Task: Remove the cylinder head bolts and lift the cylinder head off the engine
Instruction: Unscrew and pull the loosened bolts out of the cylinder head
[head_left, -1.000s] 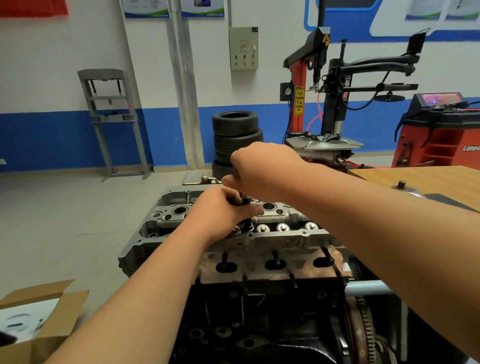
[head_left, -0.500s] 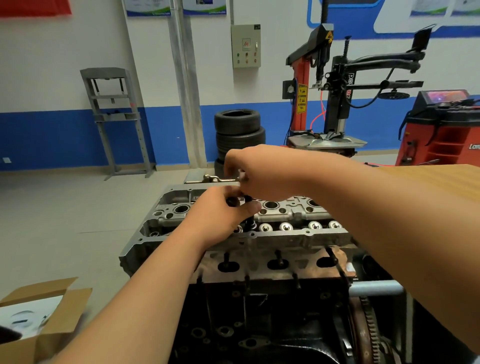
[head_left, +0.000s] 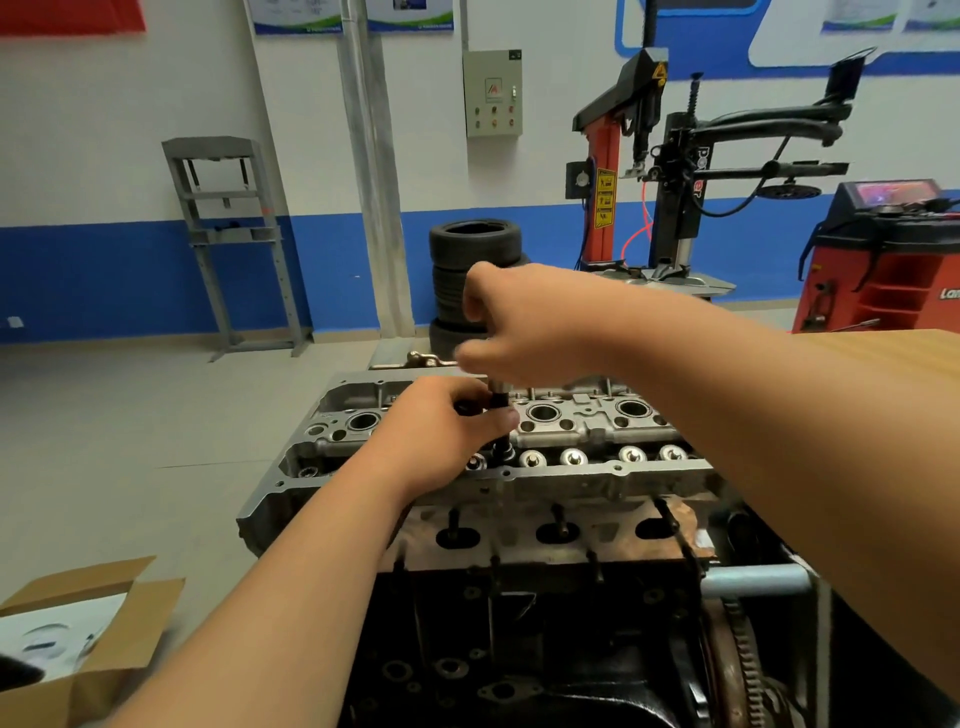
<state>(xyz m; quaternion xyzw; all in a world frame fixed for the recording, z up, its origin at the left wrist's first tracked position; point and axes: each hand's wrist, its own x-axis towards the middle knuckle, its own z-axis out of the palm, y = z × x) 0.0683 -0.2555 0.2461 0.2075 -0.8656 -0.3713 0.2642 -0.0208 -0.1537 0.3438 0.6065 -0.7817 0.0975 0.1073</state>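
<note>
The grey aluminium cylinder head (head_left: 587, 436) sits on the black engine block (head_left: 519, 634) in front of me. A dark socket extension (head_left: 500, 415) stands upright on a head bolt near the head's middle. My left hand (head_left: 447, 431) pinches the extension low down, thumb on its right side. My right hand (head_left: 524, 325) grips the ratchet handle (head_left: 428, 359) on top of the extension; the handle's chrome end sticks out to the left. The bolt itself is hidden by the socket.
An open cardboard box (head_left: 78, 634) lies on the floor at lower left. A wooden table (head_left: 883, 353) is at the right. Stacked tyres (head_left: 475, 270), a tyre changer (head_left: 670, 171), a red machine (head_left: 883, 260) and a grey press frame (head_left: 228, 234) stand along the far wall.
My right hand has swung the ratchet handle round, so its chrome end now points left. The left hand stays on the extension. The view has shifted slightly.
</note>
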